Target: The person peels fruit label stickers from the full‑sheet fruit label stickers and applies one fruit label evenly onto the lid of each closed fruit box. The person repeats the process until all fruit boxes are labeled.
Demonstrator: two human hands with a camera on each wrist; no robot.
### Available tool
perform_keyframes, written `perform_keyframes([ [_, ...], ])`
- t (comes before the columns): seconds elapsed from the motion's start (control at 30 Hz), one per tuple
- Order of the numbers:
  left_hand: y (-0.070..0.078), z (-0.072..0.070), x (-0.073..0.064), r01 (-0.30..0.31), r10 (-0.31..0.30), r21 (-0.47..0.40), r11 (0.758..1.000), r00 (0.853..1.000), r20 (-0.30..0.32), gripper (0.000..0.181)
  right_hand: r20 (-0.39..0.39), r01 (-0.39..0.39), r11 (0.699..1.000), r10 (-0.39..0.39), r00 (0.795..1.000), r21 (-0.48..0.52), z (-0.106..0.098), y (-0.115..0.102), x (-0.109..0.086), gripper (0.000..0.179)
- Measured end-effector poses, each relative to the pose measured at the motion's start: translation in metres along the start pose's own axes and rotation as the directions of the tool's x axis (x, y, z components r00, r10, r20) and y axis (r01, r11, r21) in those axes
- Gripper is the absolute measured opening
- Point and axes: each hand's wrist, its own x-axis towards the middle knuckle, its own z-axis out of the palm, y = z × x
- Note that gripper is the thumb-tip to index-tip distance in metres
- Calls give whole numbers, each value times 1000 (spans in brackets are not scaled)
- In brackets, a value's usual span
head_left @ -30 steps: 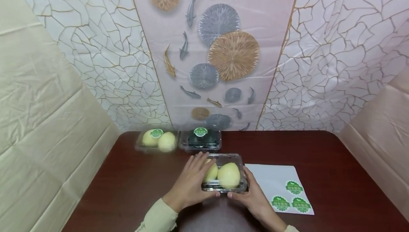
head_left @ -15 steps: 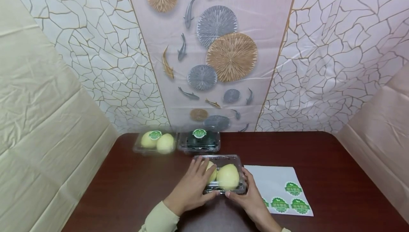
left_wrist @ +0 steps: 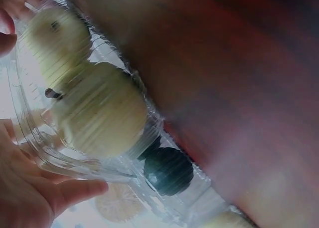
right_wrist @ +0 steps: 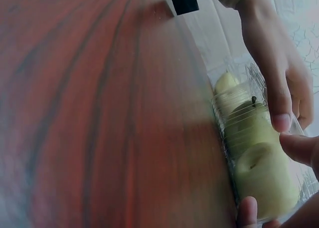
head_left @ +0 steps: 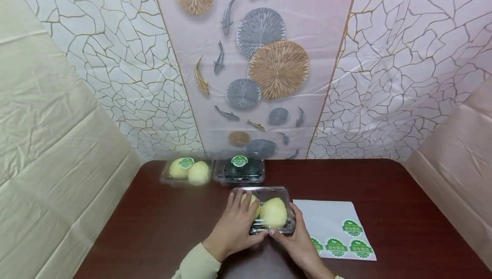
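A clear plastic clamshell box (head_left: pixel 269 191) with two pale yellow-green pears (head_left: pixel 273 213) stands near the table's front middle. My left hand (head_left: pixel 232 227) grips its left part, fingers spread over the lid and thumb at the front edge. At the right end, my right hand (head_left: pixel 301 242) holds the box, its thumb also on the front edge. The two thumbtips almost meet there, as the right wrist view shows with the left hand (right_wrist: pixel 281 63) above. In the left wrist view the pears (left_wrist: pixel 99 108) show through the clear plastic.
A white sheet (head_left: pixel 319 215) with several green round stickers (head_left: pixel 336 248) lies to the right. Farther back stand a clear box of pears (head_left: pixel 199 172) and one of dark green produce (head_left: pixel 250 168), both with a green sticker on the lid. A patterned cloth hangs behind the table.
My left hand has slid slightly to the right along the lid, its thumb now closer to the right thumb. More of one sticker shows beside my right hand. The box has barely moved.
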Motion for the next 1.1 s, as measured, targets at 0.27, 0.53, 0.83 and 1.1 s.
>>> perform_keyframes([
  [0.27, 5, -3, 0, 10, -11, 53, 999, 1000, 10, 76, 10, -49, 998, 48, 999, 31, 1, -3, -2, 98],
  [0.53, 7, -2, 1, 37, -37, 32, 999, 999, -3, 75, 1, -24, 999, 24, 1000, 26, 0, -3, -3, 98],
  [0.83, 3, -1, -1, 28, -28, 2, 1000, 1000, -5, 74, 64, 9, 998, -13, 998, 68, -19, -6, 0, 93],
  [1.1, 2, -1, -1, 44, -43, -77, 996, 999, 6, 68, 9, 96, 928, -100, 995, -361, -67, -10, -1, 68],
])
